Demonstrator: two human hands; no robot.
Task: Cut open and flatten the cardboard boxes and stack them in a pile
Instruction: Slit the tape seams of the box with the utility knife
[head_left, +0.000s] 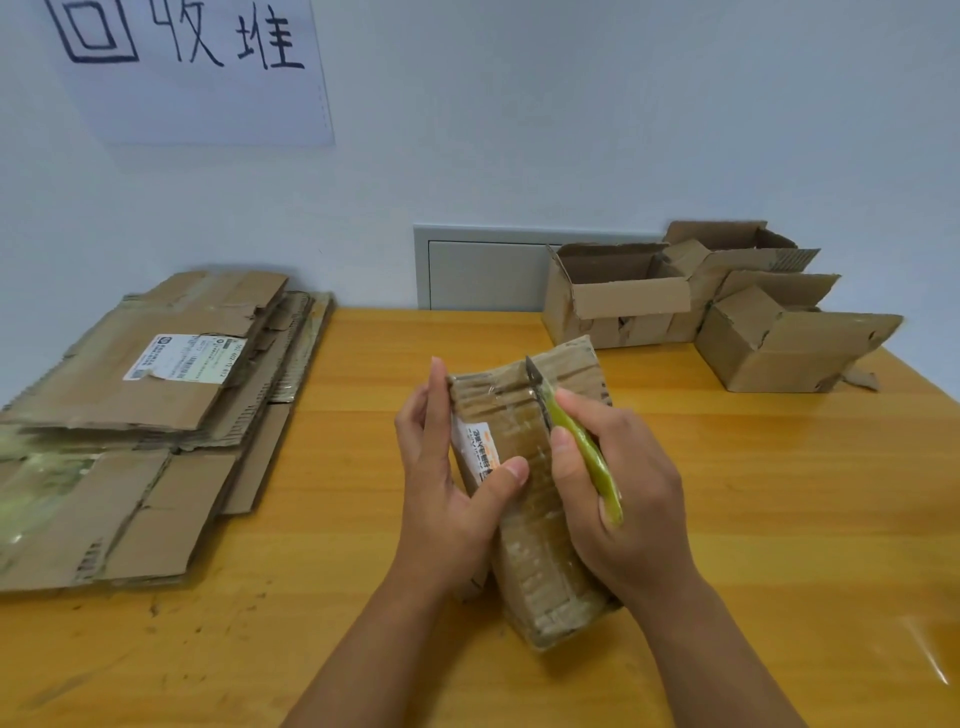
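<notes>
Our right hand (618, 499) is wrapped around the green knife (587, 452), with its blade up at the far end of the box (535, 499), where the tape seam runs; we hold it so, we judge, to draw the cut along that seam. Our left hand (447, 483) grips the box from the left, fingers along its side and thumb pressed on the top face, which steadies it against the pull of the blade. The box stands between the two hands, touching both, its near end resting on the tabletop (363, 649). Well off to the left lies the pile (145, 415) of flattened boxes, kept clear of the cutting. At the far right, three open boxes (727, 306) wait by the wall, near enough to reach next
</notes>
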